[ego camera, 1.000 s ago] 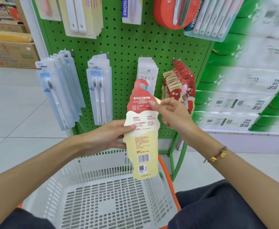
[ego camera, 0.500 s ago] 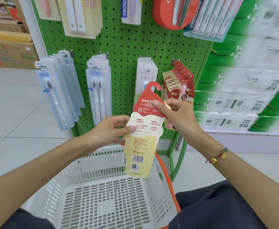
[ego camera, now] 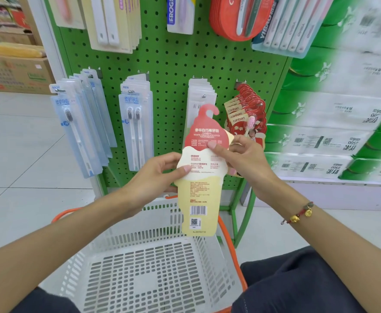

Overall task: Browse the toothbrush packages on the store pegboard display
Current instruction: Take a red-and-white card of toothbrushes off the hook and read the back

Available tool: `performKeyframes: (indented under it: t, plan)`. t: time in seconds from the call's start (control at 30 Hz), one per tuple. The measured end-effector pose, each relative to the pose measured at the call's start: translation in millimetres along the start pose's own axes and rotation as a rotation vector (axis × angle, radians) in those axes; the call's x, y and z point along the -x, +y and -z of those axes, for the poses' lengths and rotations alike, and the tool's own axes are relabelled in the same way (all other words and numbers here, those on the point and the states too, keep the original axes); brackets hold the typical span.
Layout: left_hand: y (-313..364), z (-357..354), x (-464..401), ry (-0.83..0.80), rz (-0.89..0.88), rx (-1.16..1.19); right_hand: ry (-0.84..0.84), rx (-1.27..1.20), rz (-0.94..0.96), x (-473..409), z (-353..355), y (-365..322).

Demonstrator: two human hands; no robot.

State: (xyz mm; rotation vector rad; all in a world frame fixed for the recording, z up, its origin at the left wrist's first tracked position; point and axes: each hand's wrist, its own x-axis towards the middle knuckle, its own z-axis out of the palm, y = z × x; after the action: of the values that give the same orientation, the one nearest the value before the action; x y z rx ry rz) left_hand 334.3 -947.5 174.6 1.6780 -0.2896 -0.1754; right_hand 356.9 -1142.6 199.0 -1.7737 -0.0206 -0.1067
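Person is mid-inspection: left hand pinches the edge of the red-and-cream ice-cream-shaped toothbrush card, right hand pinches its top, back side up, over the white slotted plastic basket. Next, prob.: rehang its hook on the green pegboard peg w/ matching red packs.

Below me sits a white slotted basket with an orange handle. Green-and-white wrapped packs (possibly tissue; blurred) stack right. Cardboard boxes rest on my left.
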Motion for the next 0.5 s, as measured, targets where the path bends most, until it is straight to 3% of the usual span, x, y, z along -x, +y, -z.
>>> performKeyframes:
  t: [0.23,0.5]
  plan:
    - [5.7,-0.6,-3.5,0.285,-0.073,0.212,-0.206,0.137,0.108,5.7,-9.8,2.3]
    - [0.0,-1.3,-1.6,0.31,-0.042,0.225,-0.168,0.299,0.166,2.9,-13.5,9.5]
